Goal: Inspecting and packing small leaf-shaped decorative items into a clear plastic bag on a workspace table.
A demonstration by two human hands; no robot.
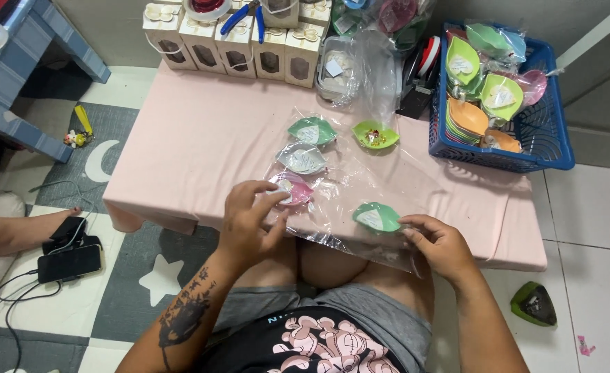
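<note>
I see the left hand [250,217] at centre frame, fingers curled down, its grip pinching the pink leaf-shaped dish [292,188] through the clear plastic sheet [346,186] on the pink bench [194,138]. The right hand [437,242] (lower right) rests knuckles-up, its grip half closed, fingertips touching the green leaf-shaped dish [377,217].

Low worktop under a pale pink cloth

The worktop [201,131] stands on a tiled floor [595,207] beside a grey star-patterned mat [122,297]. On it lie a clear plastic sheet [360,200] carrying leaf-shaped dishes: dark green [312,130], bright green [375,135], silver [301,158], pink [292,188] and another green [377,217]. A row of cream boxes [236,45] lines the far edge, and a blue basket [543,131] sits at the right corner.
</note>
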